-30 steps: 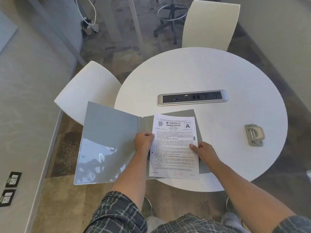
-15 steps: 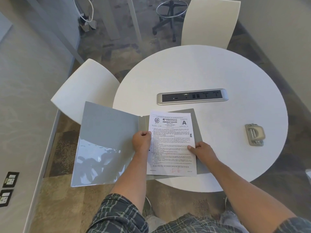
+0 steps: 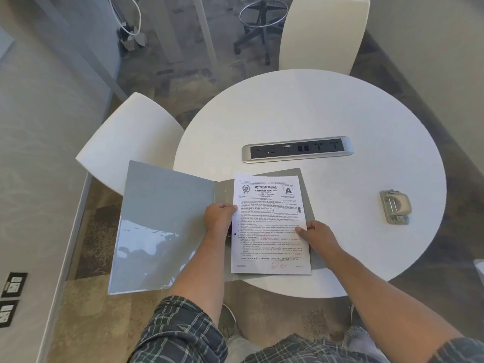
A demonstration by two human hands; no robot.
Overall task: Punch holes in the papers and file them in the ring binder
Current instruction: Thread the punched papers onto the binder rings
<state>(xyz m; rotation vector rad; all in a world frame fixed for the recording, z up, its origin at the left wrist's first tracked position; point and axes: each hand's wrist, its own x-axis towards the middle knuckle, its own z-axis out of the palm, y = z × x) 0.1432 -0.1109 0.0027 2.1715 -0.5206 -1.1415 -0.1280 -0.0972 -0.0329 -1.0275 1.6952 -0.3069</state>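
Observation:
A grey ring binder (image 3: pixel 162 226) lies open at the near edge of the round white table, its left cover hanging out past the table edge. A printed paper stack (image 3: pixel 269 224) rests on the binder's right half. My left hand (image 3: pixel 218 216) grips the papers' left edge at the spine and hides the rings. My right hand (image 3: pixel 318 235) holds the papers' right edge with the thumb on top. A beige hole punch (image 3: pixel 395 206) sits alone on the table to the right, away from both hands.
A silver power strip (image 3: pixel 297 149) is set into the round table (image 3: pixel 327 108) behind the binder. White chairs stand at the far side (image 3: pixel 324 32) and at the left (image 3: pixel 125 140). An office stool base (image 3: pixel 259 24) stands on the floor beyond.
The papers have straightened and shifted a little left, squaring onto the binder's right half. Both hands kept their hold at the two side edges.

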